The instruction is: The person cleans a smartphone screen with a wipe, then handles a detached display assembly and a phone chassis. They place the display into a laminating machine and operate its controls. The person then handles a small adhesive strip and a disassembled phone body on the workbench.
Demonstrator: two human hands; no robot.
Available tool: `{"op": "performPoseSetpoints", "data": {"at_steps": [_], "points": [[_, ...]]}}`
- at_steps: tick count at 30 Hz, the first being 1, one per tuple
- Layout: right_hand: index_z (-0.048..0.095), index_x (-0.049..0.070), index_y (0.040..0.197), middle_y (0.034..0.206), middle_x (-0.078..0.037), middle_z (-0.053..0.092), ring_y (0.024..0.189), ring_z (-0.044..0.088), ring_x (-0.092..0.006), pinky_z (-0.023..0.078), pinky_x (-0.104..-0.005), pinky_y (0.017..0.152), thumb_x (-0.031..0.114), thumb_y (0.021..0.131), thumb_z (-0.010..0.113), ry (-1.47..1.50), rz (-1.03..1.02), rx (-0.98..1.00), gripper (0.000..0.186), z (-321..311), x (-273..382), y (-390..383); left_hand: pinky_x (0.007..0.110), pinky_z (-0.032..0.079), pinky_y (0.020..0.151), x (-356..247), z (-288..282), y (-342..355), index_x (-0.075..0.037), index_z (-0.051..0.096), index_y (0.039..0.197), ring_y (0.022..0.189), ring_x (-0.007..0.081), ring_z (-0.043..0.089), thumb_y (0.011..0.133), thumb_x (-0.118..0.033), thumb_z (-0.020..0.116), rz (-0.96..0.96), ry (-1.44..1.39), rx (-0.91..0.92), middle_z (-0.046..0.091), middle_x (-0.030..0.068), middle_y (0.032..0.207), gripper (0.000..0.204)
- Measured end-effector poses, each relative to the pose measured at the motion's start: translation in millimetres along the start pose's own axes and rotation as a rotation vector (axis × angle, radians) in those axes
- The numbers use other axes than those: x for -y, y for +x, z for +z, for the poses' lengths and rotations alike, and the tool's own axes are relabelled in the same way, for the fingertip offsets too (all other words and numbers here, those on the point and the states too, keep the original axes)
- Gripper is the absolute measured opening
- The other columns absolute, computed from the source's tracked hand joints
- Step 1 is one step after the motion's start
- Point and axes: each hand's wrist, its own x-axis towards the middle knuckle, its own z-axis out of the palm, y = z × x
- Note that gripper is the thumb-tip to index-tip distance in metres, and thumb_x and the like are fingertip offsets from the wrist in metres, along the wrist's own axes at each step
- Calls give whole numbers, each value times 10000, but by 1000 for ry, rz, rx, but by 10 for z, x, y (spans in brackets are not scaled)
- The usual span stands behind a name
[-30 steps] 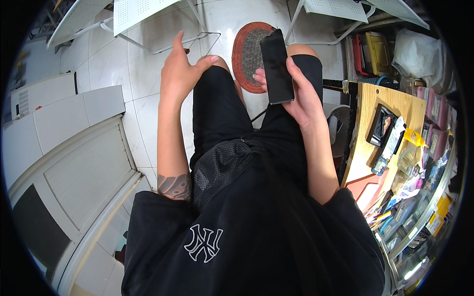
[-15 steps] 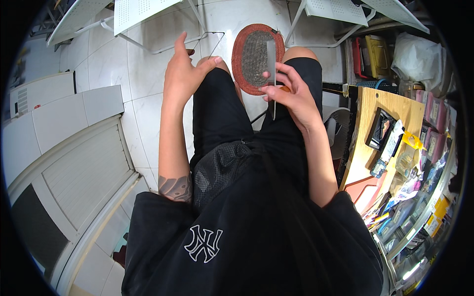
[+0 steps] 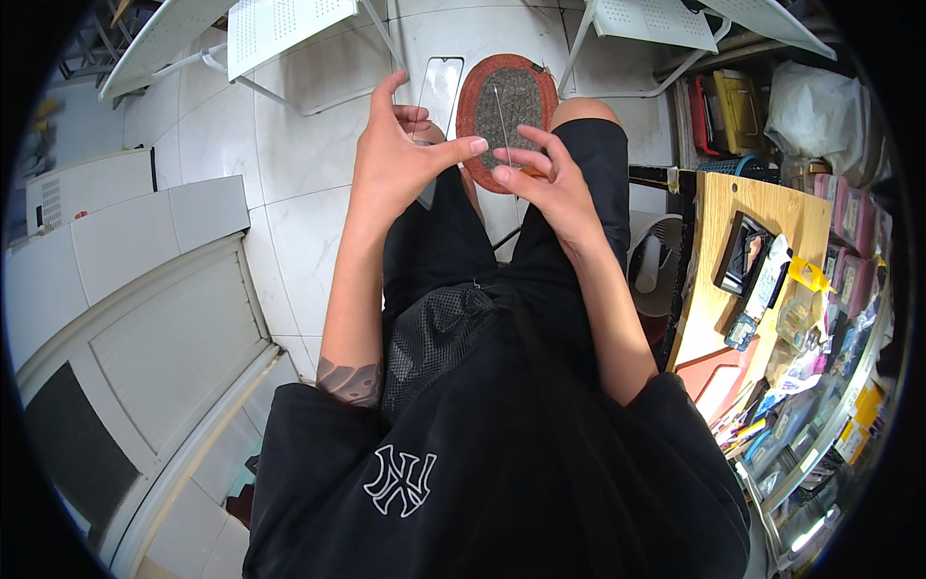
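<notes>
My left hand (image 3: 400, 164) holds a clear, thin-rimmed phone screen protector (image 3: 443, 92) upright. Its index finger points up and its thumb reaches across in front of the sheet, hiding the sheet's middle. To the right, my right hand (image 3: 555, 188) pinches a thin clear sheet (image 3: 500, 111), which shows almost edge-on as a narrow line. What kind of sheet that is, I cannot tell. The two pieces are apart, both held above my knees.
An oval mat (image 3: 503, 96) with a red border lies on the tiled floor. White perforated chairs (image 3: 289, 34) stand ahead. On my right, a wooden board (image 3: 762, 207) carries a small black tray (image 3: 745, 253) and phone parts, beside a cluttered glass case (image 3: 820, 434). A cabinet (image 3: 183, 318) stands left.
My left hand has moved right, toward my right hand. The right hand's sheet has turned from showing its face to edge-on and shifted slightly left.
</notes>
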Motion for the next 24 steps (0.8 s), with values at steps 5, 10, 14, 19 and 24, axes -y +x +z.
{"op": "performPoseSetpoints", "data": {"at_steps": [5,10,14,19,24], "points": [[375,-55,1560,1320,-182,699,1184,686,-216,525,-351,1050,201,943,838,66,34,46,813,88,-91,24,398,591,953,-13,49,5,87,303,1606,1132,277,687,616,-344,1057,-40,-93,23,596,296,1335,1317],[366,-49,1550,1332,-201,685,1207,688,-254,542,-375,1038,225,966,818,199,96,141,788,132,-183,63,405,586,977,-19,76,12,88,267,1620,1158,284,687,623,-325,1058,-57,-146,15,615,302,1298,1338],[354,-43,1555,1349,-216,670,1214,689,-280,552,-394,1027,218,982,799,302,143,181,771,177,-282,63,389,606,924,-49,91,39,92,252,1618,1096,275,708,624,-326,1059,-83,-31,-20,640,290,1250,1347],[354,-38,1556,1375,-227,650,1225,684,-292,562,-407,1026,208,993,782,377,153,247,749,265,-387,37,368,627,819,-62,132,79,97,254,1610,992,263,725,622,-340,1058,-94,-45,-49,654,274,1208,1346],[343,-11,1561,1352,-211,649,1222,682,-288,566,-432,1051,212,990,779,438,190,295,752,304,-428,11,377,630,825,-28,157,95,86,280,1607,944,256,744,598,-378,1047,-76,-16,-60,689,252,1162,1351]]}}
